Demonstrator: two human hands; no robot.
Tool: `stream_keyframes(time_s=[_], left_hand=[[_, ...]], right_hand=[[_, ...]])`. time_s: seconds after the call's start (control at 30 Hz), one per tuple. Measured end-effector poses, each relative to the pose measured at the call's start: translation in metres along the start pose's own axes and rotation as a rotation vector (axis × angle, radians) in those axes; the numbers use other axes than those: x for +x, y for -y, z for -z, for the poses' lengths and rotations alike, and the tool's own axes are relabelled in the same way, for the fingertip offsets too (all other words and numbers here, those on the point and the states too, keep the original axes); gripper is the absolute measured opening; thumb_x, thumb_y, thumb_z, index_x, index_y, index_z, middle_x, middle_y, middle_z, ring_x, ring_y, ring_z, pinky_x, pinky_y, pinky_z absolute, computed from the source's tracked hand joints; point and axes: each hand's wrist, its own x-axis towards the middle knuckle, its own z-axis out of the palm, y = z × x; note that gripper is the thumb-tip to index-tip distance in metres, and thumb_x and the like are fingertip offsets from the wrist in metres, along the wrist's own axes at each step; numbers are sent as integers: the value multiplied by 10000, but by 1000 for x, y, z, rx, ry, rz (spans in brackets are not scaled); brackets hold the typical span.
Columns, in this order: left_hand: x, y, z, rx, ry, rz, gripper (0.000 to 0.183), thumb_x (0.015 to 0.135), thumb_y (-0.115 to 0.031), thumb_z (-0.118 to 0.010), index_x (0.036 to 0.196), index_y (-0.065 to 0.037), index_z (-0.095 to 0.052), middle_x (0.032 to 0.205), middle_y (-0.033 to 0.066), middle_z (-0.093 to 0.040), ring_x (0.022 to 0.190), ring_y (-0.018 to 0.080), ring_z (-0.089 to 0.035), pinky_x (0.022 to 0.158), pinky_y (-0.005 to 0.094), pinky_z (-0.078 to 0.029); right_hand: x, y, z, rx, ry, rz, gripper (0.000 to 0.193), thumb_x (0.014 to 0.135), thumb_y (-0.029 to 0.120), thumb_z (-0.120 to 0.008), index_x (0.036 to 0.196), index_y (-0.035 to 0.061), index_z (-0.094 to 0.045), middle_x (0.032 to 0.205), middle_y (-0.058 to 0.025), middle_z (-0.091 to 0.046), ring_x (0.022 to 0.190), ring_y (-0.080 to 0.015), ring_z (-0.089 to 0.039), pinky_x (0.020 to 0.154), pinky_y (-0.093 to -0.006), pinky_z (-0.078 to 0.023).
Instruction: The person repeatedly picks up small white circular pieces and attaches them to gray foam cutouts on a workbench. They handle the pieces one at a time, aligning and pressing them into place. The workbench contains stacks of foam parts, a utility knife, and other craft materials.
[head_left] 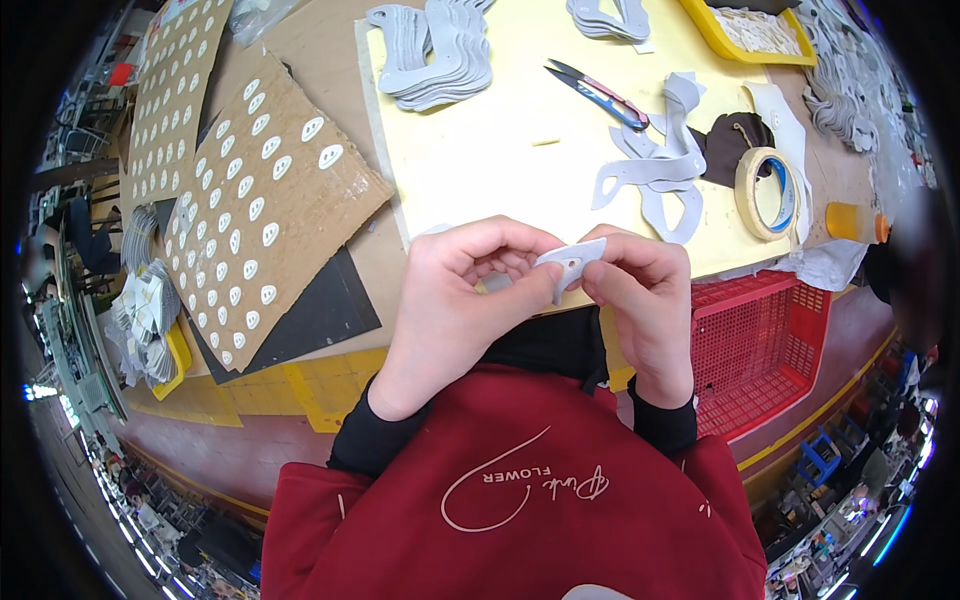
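Observation:
My left hand [465, 305] and my right hand [645, 305] meet in front of my body at the table's near edge. Between them is a small light grey flat piece [578, 262] with a little hole in it, pinched by the thumb and fingers of each hand. Part of it is hidden behind the fingers. Beyond my right hand lie loose grey cut-out pieces [665, 165] in a tangle. A pair of thread snips [600, 93] rests just past them, touching nothing of mine.
Stacked grey pieces [435, 60] stand at the back. At left, brown cardboard [325, 190] carries rows of small white oval pieces. To the right are a masking tape roll [745, 200], dark fabric [722, 150], a yellow tray [715, 35] and an orange-yellow bottle [850, 222]. A red basket [755, 345] sits below.

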Motion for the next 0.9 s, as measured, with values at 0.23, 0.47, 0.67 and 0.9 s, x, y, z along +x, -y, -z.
stream_keyframes(time_s=[0.23, 0.47, 0.67, 0.9], left_hand=[[-1, 1, -5, 17, 2, -9, 132, 902, 72, -689, 1030, 67, -721, 940, 73, -726, 857, 97, -672, 770, 228, -530], [-3, 1, -5, -76, 4, 114, 138, 915, 76, -680, 1043, 77, -731, 961, 98, -729, 850, 117, -666, 774, 249, -539], [0, -3, 12, -203, 72, 201, 126, 932, 19, -692, 1036, 66, -745, 922, 85, -734, 831, 130, -666, 768, 261, -540], [-1, 4, 7, 5, -4, 150, 97, 926, 22, -688, 1010, 59, -721, 897, 51, -726, 801, 83, -652, 746, 235, -534]], right_hand=[[-2, -6, -3, -18, -72, 6, 72, 901, -74, -614, 861, -34, -658, 845, 4, -630, 750, -21, -546, 651, -188, -419], [1, -4, -4, -57, -116, -59, 93, 857, -76, -603, 794, -10, -621, 765, 43, -587, 688, 3, -515, 612, -174, -401], [2, 8, -6, -65, -104, -155, 122, 829, -64, -534, 734, -6, -585, 779, -4, -553, 691, -59, -488, 643, -222, -386], [1, -6, -11, -169, -155, -89, 164, 844, -36, -650, 715, 26, -568, 674, 90, -493, 623, 23, -389, 543, -189, -290]])
